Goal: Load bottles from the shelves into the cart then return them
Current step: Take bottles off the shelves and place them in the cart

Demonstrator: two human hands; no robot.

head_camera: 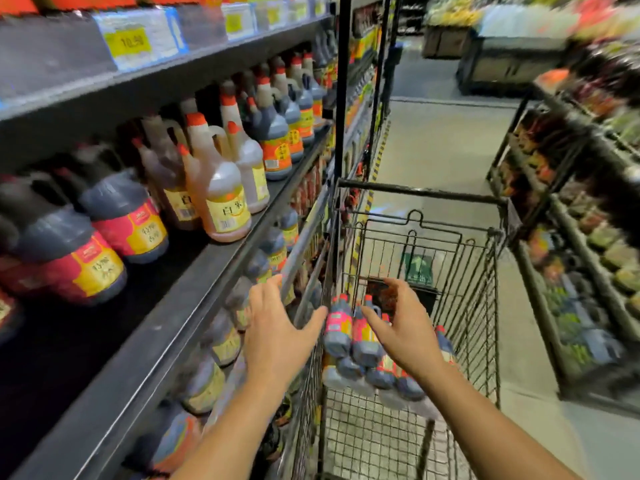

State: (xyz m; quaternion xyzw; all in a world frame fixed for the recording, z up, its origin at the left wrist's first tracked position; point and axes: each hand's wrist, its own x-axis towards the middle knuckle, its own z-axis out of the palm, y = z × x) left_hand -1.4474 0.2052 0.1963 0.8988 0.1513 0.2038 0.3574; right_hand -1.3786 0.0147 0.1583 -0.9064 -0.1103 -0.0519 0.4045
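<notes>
Head, left hand (277,329) beside cart (422,194) rim, right hand (407,329) over bottles (338,332)

Cart (422,194) is thin dark metal wire, mostly dull, with a slight sheen on the top bar. The shelf (173,306) looks like dark matt metal too, and its front lip is a bit shinier. The bottles in the cart (337,327) are smooth glossy plastic with slick labels. The pale jugs (221,188) are see-through plastic, also glossy. The floor (443,150) is smooth and polished. The price strip (138,39) is shiny clear plastic.
</notes>
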